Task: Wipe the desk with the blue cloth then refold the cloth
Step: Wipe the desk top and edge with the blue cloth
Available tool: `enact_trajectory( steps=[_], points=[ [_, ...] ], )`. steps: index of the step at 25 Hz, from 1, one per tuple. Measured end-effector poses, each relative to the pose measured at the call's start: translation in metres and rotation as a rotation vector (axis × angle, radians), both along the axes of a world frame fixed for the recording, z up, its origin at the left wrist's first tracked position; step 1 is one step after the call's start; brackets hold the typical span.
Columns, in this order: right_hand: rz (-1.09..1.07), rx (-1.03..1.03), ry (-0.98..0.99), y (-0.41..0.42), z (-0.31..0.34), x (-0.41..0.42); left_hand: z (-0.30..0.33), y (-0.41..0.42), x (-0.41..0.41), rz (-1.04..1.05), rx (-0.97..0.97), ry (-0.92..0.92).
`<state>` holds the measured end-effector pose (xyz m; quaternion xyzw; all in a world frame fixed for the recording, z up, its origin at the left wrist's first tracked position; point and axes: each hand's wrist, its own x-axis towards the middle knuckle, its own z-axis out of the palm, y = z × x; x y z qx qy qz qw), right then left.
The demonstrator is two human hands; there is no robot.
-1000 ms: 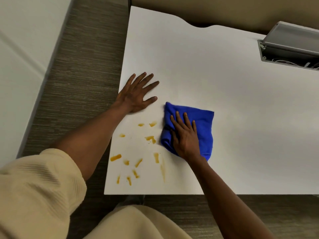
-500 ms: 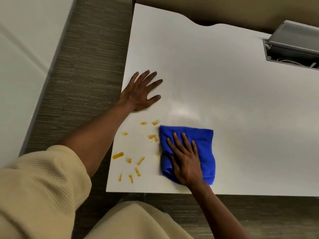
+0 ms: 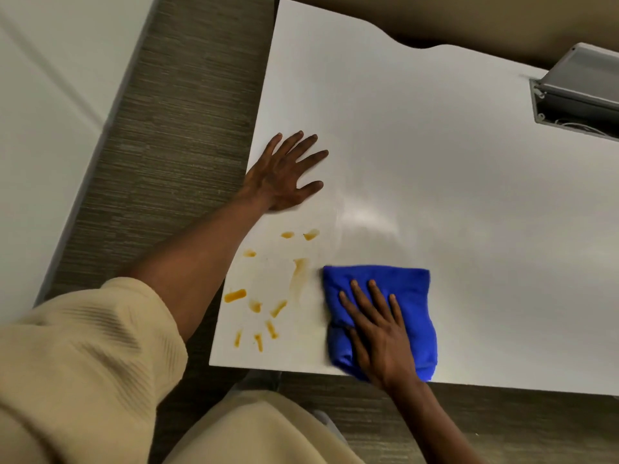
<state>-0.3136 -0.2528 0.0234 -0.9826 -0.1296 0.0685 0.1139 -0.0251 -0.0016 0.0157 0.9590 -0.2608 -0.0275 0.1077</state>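
Observation:
A folded blue cloth (image 3: 407, 296) lies at the front edge of the white desk (image 3: 452, 182). My right hand (image 3: 376, 329) presses flat on the cloth, fingers spread and pointing away from me. Left of the cloth, several orange streaks (image 3: 264, 296) mark the desk's front left corner, one of them smeared pale. My left hand (image 3: 284, 172) rests flat on the desk near its left edge, fingers apart, holding nothing.
An open grey cable box (image 3: 579, 95) is set into the desk at the far right. Striped grey carpet (image 3: 167, 145) runs along the desk's left side and in front. A white surface (image 3: 50, 95) lies at the far left.
My right hand has dragged the cloth toward me to the desk's front edge, wiping away streaks on its path and smearing one. My left hand has stayed put.

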Motion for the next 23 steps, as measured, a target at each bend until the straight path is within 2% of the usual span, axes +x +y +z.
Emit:
enact_trajectory(
  steps=[2,4,7,9,11,14,16,18,20,23],
  points=[
    [-0.162,0.001,-0.008,0.015,0.004,0.029,0.000,0.000,0.000,0.000,0.009,-0.010],
    [-0.217,0.026,-0.002,0.047,0.002,0.043,0.003,0.000,0.001,-0.011,0.008,-0.003],
    [-0.001,0.031,0.018,0.075,-0.006,0.019,0.005,-0.002,-0.002,-0.004,0.037,0.008],
    [0.140,0.030,0.018,0.056,-0.008,-0.007,0.005,-0.001,0.000,-0.030,0.066,0.027],
    [0.191,0.026,0.013,0.020,-0.005,-0.016,0.008,0.008,0.007,-0.116,0.109,0.086],
    [0.007,0.018,0.020,-0.012,0.003,0.018,0.011,0.026,0.017,-0.232,0.154,0.064],
    [-0.173,0.012,0.024,0.009,0.003,0.059,0.009,0.028,0.016,-0.231,0.128,-0.004],
    [-0.259,-0.010,0.010,0.047,0.003,0.094,0.006,0.026,0.013,-0.226,0.112,-0.055],
    [-0.225,-0.015,0.017,0.076,0.000,0.114,0.007,0.027,0.014,-0.222,0.095,-0.057],
    [-0.058,0.015,0.033,0.091,-0.004,0.101,0.010,0.027,0.014,-0.212,0.088,-0.042]
  ],
)
